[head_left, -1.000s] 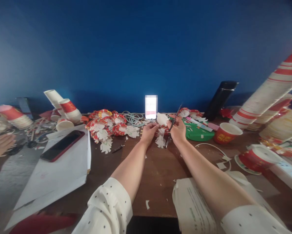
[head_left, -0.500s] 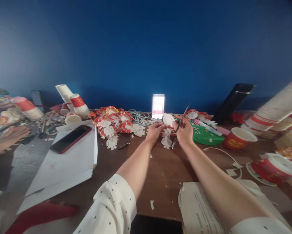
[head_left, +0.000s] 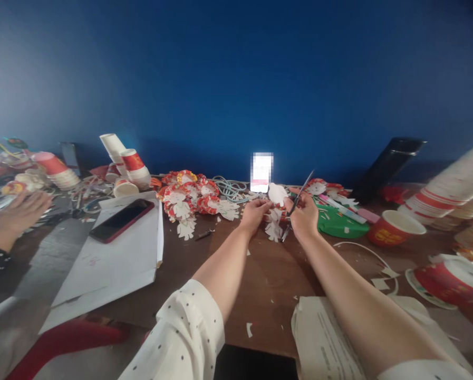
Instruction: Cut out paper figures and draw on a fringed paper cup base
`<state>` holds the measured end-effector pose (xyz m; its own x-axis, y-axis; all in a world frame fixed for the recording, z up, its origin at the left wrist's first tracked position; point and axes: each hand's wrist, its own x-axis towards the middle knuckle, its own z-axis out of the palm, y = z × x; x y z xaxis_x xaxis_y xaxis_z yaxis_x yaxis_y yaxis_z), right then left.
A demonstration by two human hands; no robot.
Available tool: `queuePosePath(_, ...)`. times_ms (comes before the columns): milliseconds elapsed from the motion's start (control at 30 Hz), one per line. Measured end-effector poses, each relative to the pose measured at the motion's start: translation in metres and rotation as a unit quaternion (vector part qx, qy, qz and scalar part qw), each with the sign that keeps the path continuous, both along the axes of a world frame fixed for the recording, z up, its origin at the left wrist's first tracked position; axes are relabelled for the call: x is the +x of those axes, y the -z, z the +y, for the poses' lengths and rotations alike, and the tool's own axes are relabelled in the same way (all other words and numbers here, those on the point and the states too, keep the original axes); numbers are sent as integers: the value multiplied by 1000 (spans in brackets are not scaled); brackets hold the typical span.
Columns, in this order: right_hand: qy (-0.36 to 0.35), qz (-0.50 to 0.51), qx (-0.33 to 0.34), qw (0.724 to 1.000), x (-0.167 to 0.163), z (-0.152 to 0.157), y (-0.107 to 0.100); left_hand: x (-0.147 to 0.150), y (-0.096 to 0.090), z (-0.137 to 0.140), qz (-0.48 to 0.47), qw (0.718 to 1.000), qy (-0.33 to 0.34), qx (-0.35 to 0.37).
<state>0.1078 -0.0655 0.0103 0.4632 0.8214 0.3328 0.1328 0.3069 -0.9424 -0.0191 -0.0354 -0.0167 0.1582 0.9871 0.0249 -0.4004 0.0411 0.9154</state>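
L hand (head_left: 257,215) pinching edge of white-and-red cut-paper figure (head_left: 278,195), which sits betw. both hands over brown wooden table (head_left: 260,287); R hand (head_left: 305,217) gripping slim dark scissors-like tool (head_left: 300,193): rec. turning paper slowly, tips clear of L hand.

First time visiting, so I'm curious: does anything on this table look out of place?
Loose paper scraps litter the tabletop. At the back left, one paper cup appears tipped toward the viewer beside stacked cups. The tall cup stack at right leans, though the lens may exaggerate that.
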Motion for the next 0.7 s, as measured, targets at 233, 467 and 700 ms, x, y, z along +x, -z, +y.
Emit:
queuePosePath(233,34,-57,10,998,4,-1,0,-2,0,2,6,999,-31,0)
queuePosePath(467,-166,-70,-19,983,-8,-16,2,-9,-3,8,-12,998,-62,-26)
queuePosePath(700,-266,-116,-145,946,-9,-17,3,-12,-1,20,-27,992,-121,-17)
